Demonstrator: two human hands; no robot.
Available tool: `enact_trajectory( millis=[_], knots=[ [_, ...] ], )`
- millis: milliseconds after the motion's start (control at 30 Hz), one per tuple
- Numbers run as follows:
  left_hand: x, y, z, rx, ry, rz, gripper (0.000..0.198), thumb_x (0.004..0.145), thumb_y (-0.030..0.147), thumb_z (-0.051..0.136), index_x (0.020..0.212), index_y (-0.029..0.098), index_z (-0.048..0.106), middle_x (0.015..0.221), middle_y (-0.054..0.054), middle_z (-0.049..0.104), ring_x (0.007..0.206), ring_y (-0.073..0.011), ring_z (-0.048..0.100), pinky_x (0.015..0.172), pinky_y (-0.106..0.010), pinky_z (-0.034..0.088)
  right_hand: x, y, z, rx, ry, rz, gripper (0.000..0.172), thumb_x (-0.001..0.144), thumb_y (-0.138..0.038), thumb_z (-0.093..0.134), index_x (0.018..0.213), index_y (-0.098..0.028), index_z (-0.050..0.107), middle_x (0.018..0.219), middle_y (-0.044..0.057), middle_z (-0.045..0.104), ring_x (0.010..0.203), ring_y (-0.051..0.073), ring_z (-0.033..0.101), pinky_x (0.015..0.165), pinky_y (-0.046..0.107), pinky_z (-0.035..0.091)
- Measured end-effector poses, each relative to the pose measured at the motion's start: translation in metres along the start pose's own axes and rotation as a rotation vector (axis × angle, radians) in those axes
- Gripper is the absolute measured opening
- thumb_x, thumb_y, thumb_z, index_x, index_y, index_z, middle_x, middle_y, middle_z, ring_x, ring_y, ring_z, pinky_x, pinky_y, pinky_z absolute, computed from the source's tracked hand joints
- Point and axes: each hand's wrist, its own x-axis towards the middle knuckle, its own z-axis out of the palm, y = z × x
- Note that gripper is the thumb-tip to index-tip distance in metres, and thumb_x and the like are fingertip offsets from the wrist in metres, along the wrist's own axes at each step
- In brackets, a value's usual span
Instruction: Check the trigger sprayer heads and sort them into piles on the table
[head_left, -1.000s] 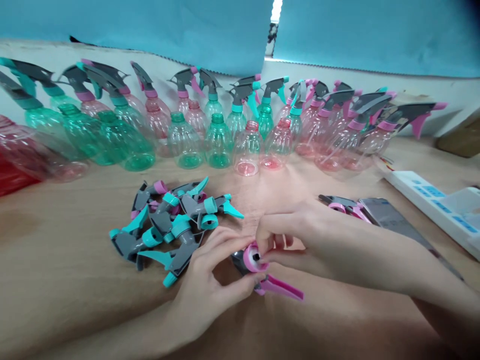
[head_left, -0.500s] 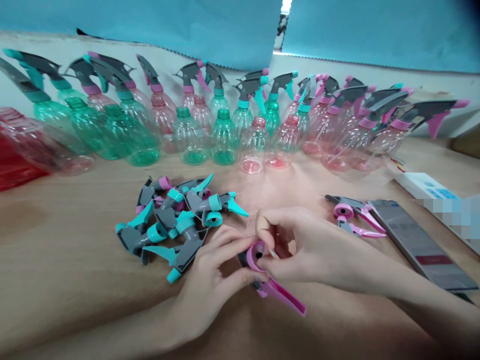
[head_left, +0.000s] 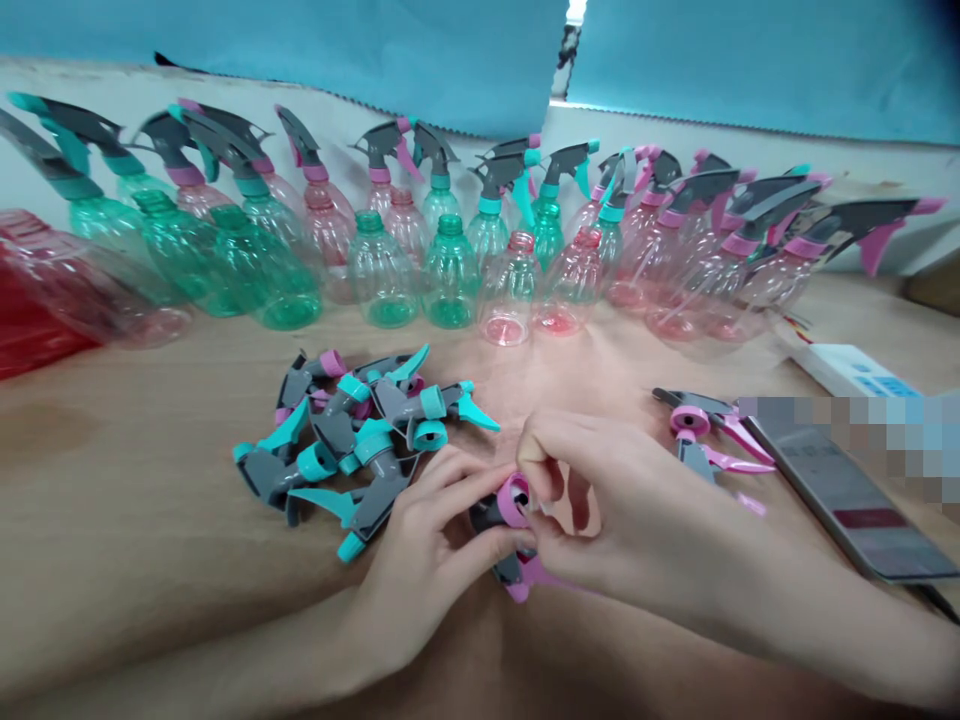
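Note:
Low in the middle of the view, a grey spray trigger head (head_left: 487,512) with a pink collar (head_left: 514,500) is gripped between the fingers and thumb of my left hand (head_left: 431,540). The collar's mouth faces toward my right hand (head_left: 592,500). That hand is closed in a pinch at the collar, over a small whitish piece too blurred to name. Its fingers partly cover the pink trigger lever (head_left: 551,578). Left of my left hand lies a heap of grey spray heads (head_left: 382,480) with turquoise or pink collars.
Open green bottles (head_left: 450,275) and pink bottles (head_left: 508,290) stand in a row, with capped spray bottles (head_left: 491,190) behind them. Beyond my right hand lie a few pink-grey spray heads (head_left: 690,425) and a phone (head_left: 847,500). A red bag (head_left: 37,310) sits far left.
The collar has turned more sideways, toward my right hand. The pink lever has swung behind my right fingers, which remain pinched at the collar's mouth.

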Motion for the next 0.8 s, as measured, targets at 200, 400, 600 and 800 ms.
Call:
enact_trajectory(
  millis=[200, 400, 600, 800],
  knots=[
    [0.000, 0.002, 0.001, 0.032, 0.000, 0.026, 0.019, 0.084, 0.026, 0.065, 0.103, 0.022, 0.067, 0.094, -0.003, 0.059, 0.087, -0.0196, 0.051, 0.079, -0.032, 0.043, 0.005, 0.006, -0.001, 0.022, -0.036, 0.101, 0.020, 0.065, -0.009, 0.055, 0.071, -0.021, 0.040, 0.064, -0.008, 0.052, 0.054, 0.007, 0.043, 0.046, 0.020, 0.032],
    [0.001, 0.001, 0.001, 0.052, -0.012, 0.052, 0.018, 0.085, 0.030, 0.063, 0.101, 0.022, 0.067, 0.089, -0.003, 0.058, 0.084, -0.0193, 0.051, 0.079, -0.033, 0.043, -0.001, 0.008, -0.001, -0.099, -0.023, 0.099, 0.016, 0.068, -0.012, 0.055, 0.076, -0.022, 0.045, 0.067, -0.006, 0.056, 0.056, 0.009, 0.048, 0.048, 0.021, 0.033],
    [0.000, 0.001, 0.002, 0.080, -0.005, 0.056, 0.012, 0.086, 0.024, 0.062, 0.097, 0.022, 0.066, 0.086, -0.003, 0.058, 0.084, -0.0192, 0.051, 0.075, -0.032, 0.043, -0.011, -0.004, 0.011, -0.387, 0.115, 0.066, 0.018, 0.066, -0.005, 0.053, 0.070, -0.020, 0.045, 0.057, -0.004, 0.051, 0.045, 0.011, 0.044, 0.041, 0.024, 0.023],
    [0.002, 0.003, 0.001, 0.116, 0.023, 0.112, 0.008, 0.085, 0.022, 0.062, 0.092, 0.020, 0.065, 0.084, -0.002, 0.057, 0.082, -0.0191, 0.050, 0.073, -0.031, 0.043, -0.014, 0.000, 0.013, -0.373, 0.136, -0.007, 0.021, 0.070, -0.002, 0.049, 0.080, -0.020, 0.048, 0.068, -0.001, 0.058, 0.047, 0.010, 0.051, 0.043, 0.023, 0.027]
  ],
)
